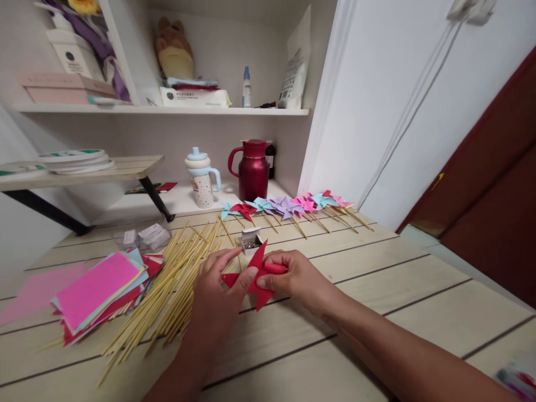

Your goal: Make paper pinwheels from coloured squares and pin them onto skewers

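Between my two hands is a red paper pinwheel [257,264], cut into pointed blades, with one blade curled over at the right. My left hand [221,279] pinches its left side, thumb lying on the paper. On the other side my right hand [288,273] grips the curled blade, with the thumb pressed near its lower edge. Just behind the pinwheel stands a small open box [251,243] of shiny metal pins. A spread pile of thin wooden sticks [171,296] lies beside my left hand.
Coloured paper sheets [96,287] are stacked at the left. Several finished pinwheels [287,207] on sticks lie along the back edge. Behind them stand a red jug [253,170] and a white cup [203,184] with a blue handle. A low wooden stand [129,166] rises at the left.
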A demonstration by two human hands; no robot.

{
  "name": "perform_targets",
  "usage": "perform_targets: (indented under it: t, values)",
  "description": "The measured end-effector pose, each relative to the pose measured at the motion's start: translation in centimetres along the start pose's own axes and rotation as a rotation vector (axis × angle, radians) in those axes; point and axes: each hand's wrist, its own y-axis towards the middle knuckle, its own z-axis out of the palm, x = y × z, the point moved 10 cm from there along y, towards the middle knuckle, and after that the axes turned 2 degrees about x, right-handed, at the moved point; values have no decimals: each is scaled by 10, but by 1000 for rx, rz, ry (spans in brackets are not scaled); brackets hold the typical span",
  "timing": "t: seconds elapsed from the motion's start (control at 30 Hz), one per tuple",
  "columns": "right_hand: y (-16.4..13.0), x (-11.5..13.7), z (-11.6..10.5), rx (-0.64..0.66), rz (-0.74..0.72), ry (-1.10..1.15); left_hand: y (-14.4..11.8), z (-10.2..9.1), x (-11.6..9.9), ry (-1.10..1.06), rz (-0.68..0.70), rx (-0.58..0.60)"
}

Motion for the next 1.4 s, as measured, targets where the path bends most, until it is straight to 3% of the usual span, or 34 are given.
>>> perform_targets:
  t: [0.17,0.33,0.6,0.73,0.9,1.13,1.27,1.4]
  values:
    - [1,3,-4,-34,-31,-5,1,20,17,-88,-64,148]
    - [0,-1,-3,-30,-9,26,-3,19,20,-223,-184,127]
    - [0,-3,-2,-37,-16,-67,-5,20,11,-161,-222,172]
    - [0,1,-5,-56,-62,-107,-11,17,23,-210,-336,144]
    - [-7,26,-16,-121,-258,-155,-13,11,43,-519,-484,60]
    - [-16,47,-13,-183,-508,-465,-15,11,58,-776,-590,-21]
    - [-5,25,-23,-217,-358,-257,-16,15,61,-906,-627,-56]
    - [7,5,-17,-132,-222,68,-14,19,55,-887,-581,8]
